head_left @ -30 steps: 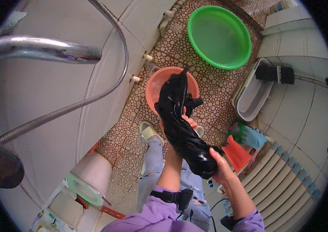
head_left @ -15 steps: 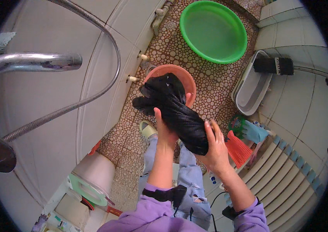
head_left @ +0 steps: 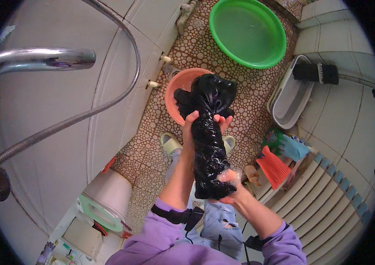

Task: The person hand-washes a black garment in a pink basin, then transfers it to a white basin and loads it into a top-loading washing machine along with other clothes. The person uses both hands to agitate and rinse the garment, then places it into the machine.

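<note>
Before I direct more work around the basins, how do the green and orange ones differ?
The green basin looks wider than the orange basin. The green basin stands farther from the person; the orange basin sits nearer. The green basin's opening is uncovered, showing cloudy liquid, while the orange basin is partly hidden by the twisted black cloth. Both are round and stand on the patterned floor.

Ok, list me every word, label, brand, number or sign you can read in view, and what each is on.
No text reads clearly enough to quote.
The green item at right: pale marks, too blurred to read.
The small items at lower left: any labels are too small to read.
The black cloth, green basin and orange basin: no print visible.
</note>
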The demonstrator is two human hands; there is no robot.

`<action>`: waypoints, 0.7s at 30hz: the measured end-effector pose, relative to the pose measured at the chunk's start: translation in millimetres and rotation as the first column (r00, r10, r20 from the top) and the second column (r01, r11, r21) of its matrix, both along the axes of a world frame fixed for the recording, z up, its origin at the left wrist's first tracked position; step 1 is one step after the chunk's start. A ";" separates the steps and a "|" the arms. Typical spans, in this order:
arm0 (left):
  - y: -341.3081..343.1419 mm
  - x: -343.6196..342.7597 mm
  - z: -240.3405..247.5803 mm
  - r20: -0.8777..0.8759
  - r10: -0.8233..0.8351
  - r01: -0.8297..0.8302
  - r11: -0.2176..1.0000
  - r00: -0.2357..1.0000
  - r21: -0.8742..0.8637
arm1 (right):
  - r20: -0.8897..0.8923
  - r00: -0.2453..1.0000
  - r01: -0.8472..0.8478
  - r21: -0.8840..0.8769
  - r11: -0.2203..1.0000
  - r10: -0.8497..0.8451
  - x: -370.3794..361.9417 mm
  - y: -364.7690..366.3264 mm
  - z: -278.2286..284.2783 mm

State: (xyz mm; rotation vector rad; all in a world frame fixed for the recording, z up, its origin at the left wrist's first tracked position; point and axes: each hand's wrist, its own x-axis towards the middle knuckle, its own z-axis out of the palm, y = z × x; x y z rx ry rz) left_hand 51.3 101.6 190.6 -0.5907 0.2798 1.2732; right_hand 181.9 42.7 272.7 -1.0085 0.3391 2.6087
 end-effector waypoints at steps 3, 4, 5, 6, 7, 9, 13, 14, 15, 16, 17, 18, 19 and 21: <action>1.8 5.5 4.5 0.072 0.089 -0.095 0.993 0.993 0.073 | -0.215 0.941 0.209 -0.235 0.949 -0.261 -19.9 -18.7 -11.0; 1.7 6.4 5.9 0.068 0.113 -0.116 0.992 0.991 0.043 | -0.217 0.930 0.237 -0.266 0.934 -0.297 -18.3 -22.0 -11.2; 0.4 5.2 7.5 0.036 0.104 -0.106 0.992 0.994 0.062 | -0.196 0.919 0.265 -0.331 0.906 -0.341 -19.7 -26.7 -11.0; 0.1 3.0 8.4 0.136 0.081 -0.086 0.996 0.987 0.030 | -0.199 0.946 0.212 -0.216 0.953 -0.256 -14.9 -25.5 -11.1; 0.6 -1.4 8.7 0.262 0.055 -0.062 0.998 0.963 0.019 | -0.176 0.968 0.155 -0.134 0.979 -0.178 -8.1 -20.5 -12.0; 4.1 -11.6 8.3 0.417 0.016 -0.027 0.999 0.909 0.021 | 0.009 1.000 -0.018 0.044 0.999 0.018 3.9 -7.9 -14.4; 9.6 -31.7 14.3 0.522 0.075 -0.047 0.997 0.850 -0.067 | -0.008 0.944 -0.315 0.270 0.910 0.330 25.8 50.6 -53.6; 8.8 -32.9 18.0 0.595 0.070 -0.048 0.997 0.800 -0.053 | 0.147 0.961 -0.255 0.130 0.958 0.236 18.5 52.9 -65.3; 5.0 -29.9 23.3 0.621 0.111 -0.082 0.994 0.776 -0.075 | -0.008 0.993 -0.113 0.190 0.975 0.117 7.9 51.3 -76.6; 0.8 -25.9 28.6 0.661 0.133 -0.121 0.991 0.739 -0.064 | -0.020 0.997 -0.065 0.215 0.974 0.071 -0.1 45.5 -82.9; -6.9 -18.8 35.9 0.708 0.161 -0.163 0.984 0.688 -0.065 | 0.039 0.999 0.022 0.326 0.945 -0.037 -8.9 37.7 -87.8; -15.2 -12.4 42.9 0.741 0.178 -0.186 0.980 0.647 -0.073 | 0.056 0.992 0.084 0.393 0.916 -0.115 -16.9 29.3 -89.6; -24.9 -4.3 50.5 0.778 0.201 -0.208 0.974 0.596 -0.093 | 0.121 0.987 0.050 0.413 0.909 -0.109 -19.1 21.5 -87.5; -41.7 8.6 61.6 0.824 0.229 -0.212 0.968 0.518 -0.135 | 0.214 0.967 0.031 0.425 0.904 -0.134 -23.2 14.9 -82.3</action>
